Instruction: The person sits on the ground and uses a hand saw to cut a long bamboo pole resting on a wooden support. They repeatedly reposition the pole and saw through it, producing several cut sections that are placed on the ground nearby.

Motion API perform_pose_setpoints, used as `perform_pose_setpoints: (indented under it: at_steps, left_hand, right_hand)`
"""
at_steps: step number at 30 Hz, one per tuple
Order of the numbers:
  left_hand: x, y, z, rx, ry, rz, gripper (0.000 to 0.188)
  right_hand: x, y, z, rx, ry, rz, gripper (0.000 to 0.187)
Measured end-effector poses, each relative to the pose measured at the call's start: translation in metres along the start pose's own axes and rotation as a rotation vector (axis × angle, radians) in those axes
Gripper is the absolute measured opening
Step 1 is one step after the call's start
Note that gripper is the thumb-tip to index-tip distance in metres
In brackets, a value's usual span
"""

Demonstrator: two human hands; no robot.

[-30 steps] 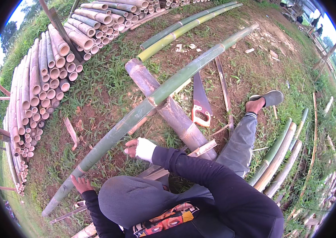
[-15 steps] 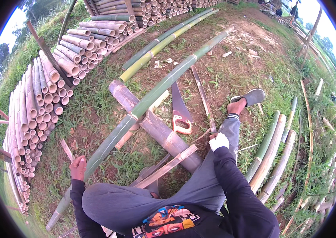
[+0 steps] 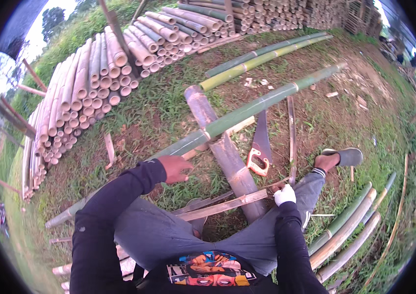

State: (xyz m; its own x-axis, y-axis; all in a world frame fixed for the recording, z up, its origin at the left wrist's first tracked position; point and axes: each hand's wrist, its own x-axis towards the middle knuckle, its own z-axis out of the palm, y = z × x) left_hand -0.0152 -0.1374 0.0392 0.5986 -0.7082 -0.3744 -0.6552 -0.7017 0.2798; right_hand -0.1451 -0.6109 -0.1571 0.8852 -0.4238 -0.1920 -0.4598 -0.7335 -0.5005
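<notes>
My left hand [image 3: 175, 169], bare, hovers with its fingers apart and slightly bent, next to the long green bamboo pole [image 3: 247, 114]. That pole lies slantwise across a thick brown bamboo log [image 3: 235, 166]. My right hand [image 3: 284, 195], in a white glove with bare fingertips, is closed near my left-of-knee side; what it grips is too small to make out. Beside its fingertips runs a thin bamboo strip [image 3: 273, 185]. A split bamboo slat [image 3: 222, 205] rests across the log's near end. The handsaw [image 3: 260, 152] with an orange-and-white handle lies on the ground beyond.
Stacked bamboo poles [image 3: 88, 93] fill the far left. Two poles [image 3: 262, 60], one yellow-green, lie beyond the log. A narrow dark slat [image 3: 292, 137] lies right of the saw. More cut poles [image 3: 343, 228] lie at the right, beyond my leg. My sandalled foot [image 3: 344, 157] stretches out.
My left hand has left the left side of the green pole and swung right and forward across it, its fingers opening. The view has shifted left; my right hand stays beside the thin strip.
</notes>
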Motion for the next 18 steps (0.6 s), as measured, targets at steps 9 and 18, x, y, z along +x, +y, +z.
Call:
perform_pose_setpoints:
  at_steps: [9, 18]
  left_hand:
    - [0.073, -0.051, 0.051, 0.083, -0.28, -0.103, 0.073]
    - [0.076, -0.076, 0.049, 0.053, -0.12, -0.097, 0.082]
  right_hand:
    - [0.052, 0.06, 0.018, 0.392, -0.143, -0.047, 0.021]
    - [0.139, 0.151, 0.074, 0.412, -0.08, -0.109, 0.013]
